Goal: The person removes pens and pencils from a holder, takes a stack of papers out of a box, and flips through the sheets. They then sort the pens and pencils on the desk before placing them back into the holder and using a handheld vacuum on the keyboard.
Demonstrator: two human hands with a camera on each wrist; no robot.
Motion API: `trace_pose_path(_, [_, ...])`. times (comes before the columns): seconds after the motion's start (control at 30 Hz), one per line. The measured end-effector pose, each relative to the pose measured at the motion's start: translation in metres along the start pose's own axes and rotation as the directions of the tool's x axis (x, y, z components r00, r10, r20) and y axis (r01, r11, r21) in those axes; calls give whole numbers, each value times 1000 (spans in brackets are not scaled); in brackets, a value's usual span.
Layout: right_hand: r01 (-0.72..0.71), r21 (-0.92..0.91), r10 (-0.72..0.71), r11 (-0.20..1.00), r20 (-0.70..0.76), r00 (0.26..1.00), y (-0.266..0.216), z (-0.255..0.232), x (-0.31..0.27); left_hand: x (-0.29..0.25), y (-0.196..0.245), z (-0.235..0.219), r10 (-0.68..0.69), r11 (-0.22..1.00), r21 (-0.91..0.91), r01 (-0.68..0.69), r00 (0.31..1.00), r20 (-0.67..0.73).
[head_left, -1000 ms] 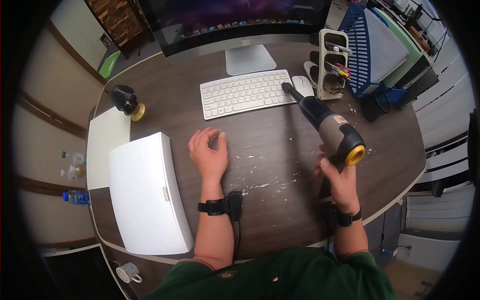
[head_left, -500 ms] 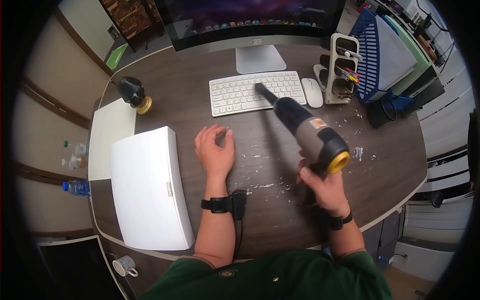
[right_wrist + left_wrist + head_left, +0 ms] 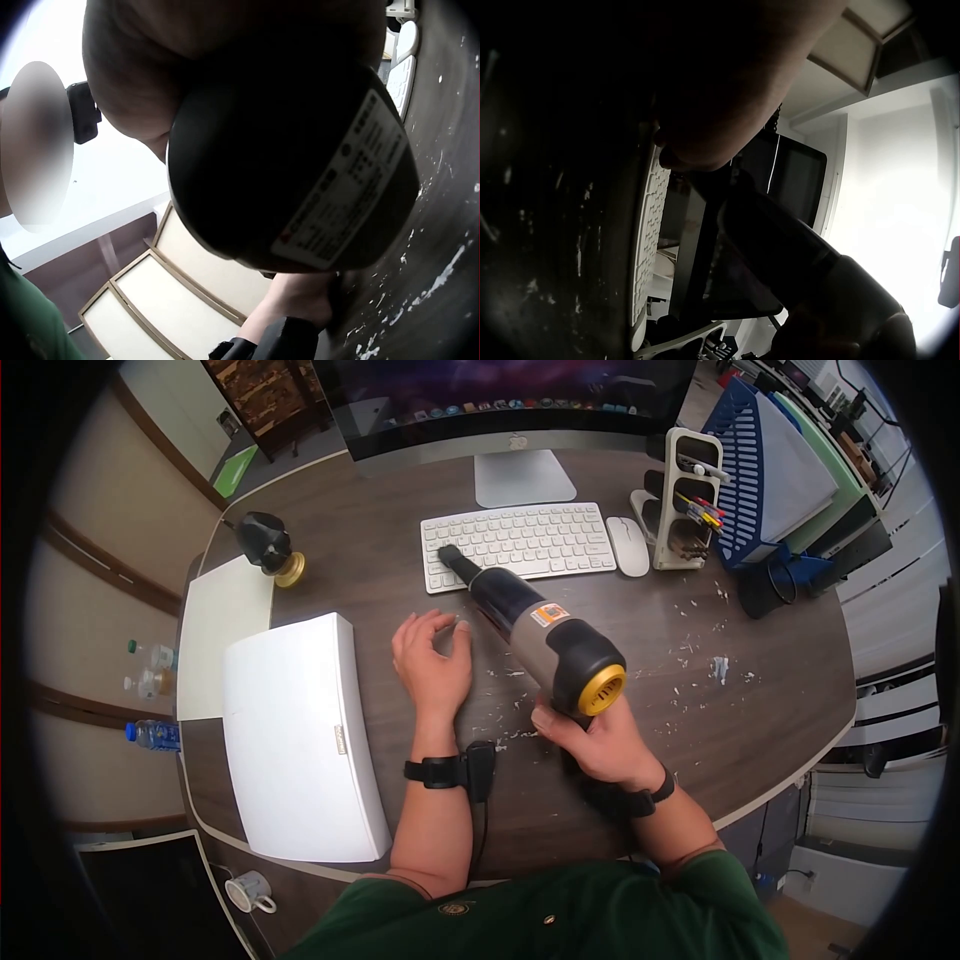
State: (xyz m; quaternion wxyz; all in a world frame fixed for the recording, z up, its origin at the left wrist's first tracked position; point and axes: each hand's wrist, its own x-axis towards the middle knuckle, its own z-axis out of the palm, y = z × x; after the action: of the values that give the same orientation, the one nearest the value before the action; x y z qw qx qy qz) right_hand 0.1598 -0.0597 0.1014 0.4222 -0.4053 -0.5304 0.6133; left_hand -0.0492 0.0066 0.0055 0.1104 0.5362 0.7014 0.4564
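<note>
A handheld vacuum (image 3: 535,640) in grey and black with a yellow rear ring is gripped from below by the right hand (image 3: 600,745). Its narrow black nozzle tip is over the left end of the white keyboard (image 3: 520,545). The vacuum's labelled dark base (image 3: 330,180) fills much of the right wrist view. The left hand (image 3: 435,660) rests on the desk in front of the keyboard, fingers loosely bent and holding nothing. From the left wrist, the vacuum (image 3: 795,255) shows beyond the hand (image 3: 720,90).
A monitor (image 3: 500,410) stands behind the keyboard, with a white mouse (image 3: 628,547), pen holder (image 3: 688,500) and blue file rack (image 3: 740,470) to the right. On the left are a white box (image 3: 290,740) and a black object on a gold base (image 3: 268,545). White flecks mark the desk (image 3: 640,650).
The right hand and vacuum have moved left, taking the nozzle from the keyboard's right end to its left end. The left hand has stayed in place on the desk.
</note>
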Motion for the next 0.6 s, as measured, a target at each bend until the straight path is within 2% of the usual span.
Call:
trace_pose_path(0.1, [-28,58,31,998,-55,998,0,-7,-6,0,-1,1,7,1000,-4,-7,1000,-3])
trace_pose_path(0.13, [20,22,-18,1000,-96,995,1,-8,-7,0,-1,1,10,1000,-4,-10,1000,-3])
trace_pose_path(0.23, [7,-52,-12,999,-96,995,2,-21,-14,-1,1,0,10,1000,-3,-10,1000,-5])
trace_pose_path(0.27, [-6,13,8,1000,-157,988,-1,-20,-17,-1,1,0,11,1000,-2,-11,1000,-4])
trace_pose_path(0.37, [32,-26,-36,999,-179,983,2,-31,-22,-1,0,0,12,1000,-1,-12,1000,-3])
trace_pose_path(0.5, [-3,27,10,1000,-246,969,-5,-35,-29,-1,3,0,32,999,22,-32,999,-17])
trace_pose_path(0.6, [26,9,-23,1000,-269,963,-6,-41,-33,0,4,-1,42,999,35,-41,999,-23])
